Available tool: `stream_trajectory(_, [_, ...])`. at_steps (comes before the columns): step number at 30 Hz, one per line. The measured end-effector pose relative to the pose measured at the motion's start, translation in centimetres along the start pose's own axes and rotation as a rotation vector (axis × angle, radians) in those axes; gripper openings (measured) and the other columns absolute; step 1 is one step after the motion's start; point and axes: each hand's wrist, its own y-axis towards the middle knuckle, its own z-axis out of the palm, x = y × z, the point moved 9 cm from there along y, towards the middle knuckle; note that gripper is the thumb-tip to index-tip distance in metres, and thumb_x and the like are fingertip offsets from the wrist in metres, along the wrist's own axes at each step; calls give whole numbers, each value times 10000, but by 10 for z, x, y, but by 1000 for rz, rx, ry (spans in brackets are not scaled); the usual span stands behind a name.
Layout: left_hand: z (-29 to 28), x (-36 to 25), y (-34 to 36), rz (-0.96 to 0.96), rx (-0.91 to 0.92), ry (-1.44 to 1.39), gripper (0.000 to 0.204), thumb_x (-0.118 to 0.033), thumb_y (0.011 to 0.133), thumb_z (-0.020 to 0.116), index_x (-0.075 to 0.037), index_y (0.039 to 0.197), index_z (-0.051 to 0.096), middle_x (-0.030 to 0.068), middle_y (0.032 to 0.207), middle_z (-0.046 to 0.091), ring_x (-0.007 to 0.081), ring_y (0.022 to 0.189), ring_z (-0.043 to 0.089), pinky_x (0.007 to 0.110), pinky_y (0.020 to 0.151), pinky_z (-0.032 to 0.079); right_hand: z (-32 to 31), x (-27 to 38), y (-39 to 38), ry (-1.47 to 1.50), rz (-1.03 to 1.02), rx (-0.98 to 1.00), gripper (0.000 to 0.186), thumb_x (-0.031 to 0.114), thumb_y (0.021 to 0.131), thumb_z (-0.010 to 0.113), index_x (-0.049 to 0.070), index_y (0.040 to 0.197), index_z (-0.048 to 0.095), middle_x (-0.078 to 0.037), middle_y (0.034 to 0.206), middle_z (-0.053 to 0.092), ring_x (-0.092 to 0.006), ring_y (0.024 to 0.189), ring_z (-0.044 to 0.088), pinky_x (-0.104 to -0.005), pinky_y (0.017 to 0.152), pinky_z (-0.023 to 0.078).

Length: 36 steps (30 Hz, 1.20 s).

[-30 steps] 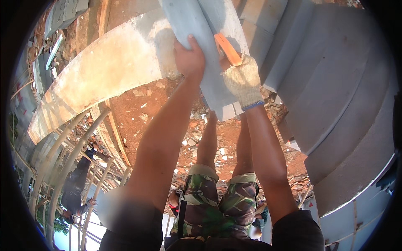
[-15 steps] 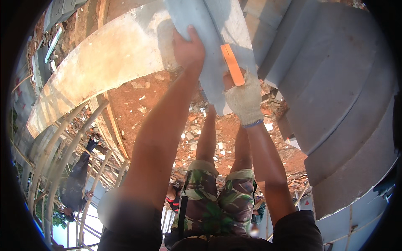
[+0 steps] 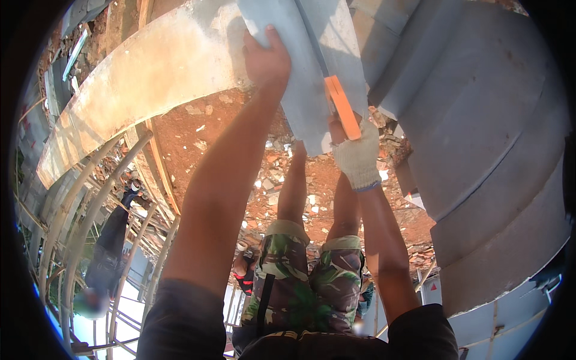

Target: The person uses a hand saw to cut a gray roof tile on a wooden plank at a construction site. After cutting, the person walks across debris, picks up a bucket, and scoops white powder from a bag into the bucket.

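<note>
My bare left hand (image 3: 267, 60) lies on a narrow grey board (image 3: 279, 18) near its left edge, thumb and fingers apart. The board rests over a pale, curved concrete slab (image 3: 132, 78). My right hand (image 3: 354, 153), in a knitted glove, is closed on an orange-handled tool (image 3: 342, 105) at the board's right side, lower down than my left hand. The tool's working end is not clear to me.
Large grey stepped panels (image 3: 492, 120) fill the right. Bamboo scaffold poles (image 3: 84, 198) stand at left, with a dark-clothed person (image 3: 108, 246) among them. Another person (image 3: 245, 276) is behind my legs. Rubble (image 3: 270, 192) lies on red soil.
My right hand and the orange tool have moved down and slightly right along the board. My left hand has shifted slightly upward in view.
</note>
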Motion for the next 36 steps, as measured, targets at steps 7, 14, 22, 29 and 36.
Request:
stream_trajectory(7, [-2, 8, -3, -10, -72, -43, 686, -521, 1016, 467, -48, 1510, 417, 246, 1313, 611, 425, 1218, 601, 506, 1022, 478, -13, -16, -44, -382, -202, -14, 148, 131, 917, 738, -8, 903, 687, -19, 711, 631, -89, 663, 572, -276, 599, 468])
stream_trajectory(14, [-1, 9, 0, -25, -81, -21, 687, -546, 1009, 460, -59, 1492, 435, 240, 1268, 632, 425, 1199, 608, 518, 1003, 483, -5, -17, -21, -123, -7, 0, 150, 120, 912, 743, -18, 950, 699, 1, 722, 619, -68, 650, 548, -268, 585, 456])
stream_trajectory(22, [-3, 3, -3, 26, -73, -91, 687, -548, 1009, 460, -48, 1479, 447, 239, 1259, 634, 426, 1185, 616, 531, 979, 494, -7, -5, -33, -233, -220, -58, 167, 128, 934, 667, -25, 996, 695, -110, 685, 650, -244, 561, 636, -360, 545, 492])
stream_trajectory(29, [-3, 2, -2, 39, -68, -61, 708, -554, 1017, 447, -36, 1497, 415, 256, 1277, 621, 424, 1190, 616, 526, 986, 495, -18, -33, -46, -328, -136, -62, 249, 170, 910, 764, -9, 1076, 720, -65, 839, 712, -130, 751, 636, -295, 690, 511])
stream_trajectory(36, [4, 8, 0, -4, -41, -88, 729, -556, 1009, 457, -23, 1504, 408, 254, 1295, 616, 421, 1203, 609, 517, 1005, 487, 0, 6, 21, -171, -233, -59, 215, 168, 927, 729, -37, 989, 721, -51, 716, 672, -121, 590, 580, -308, 544, 465])
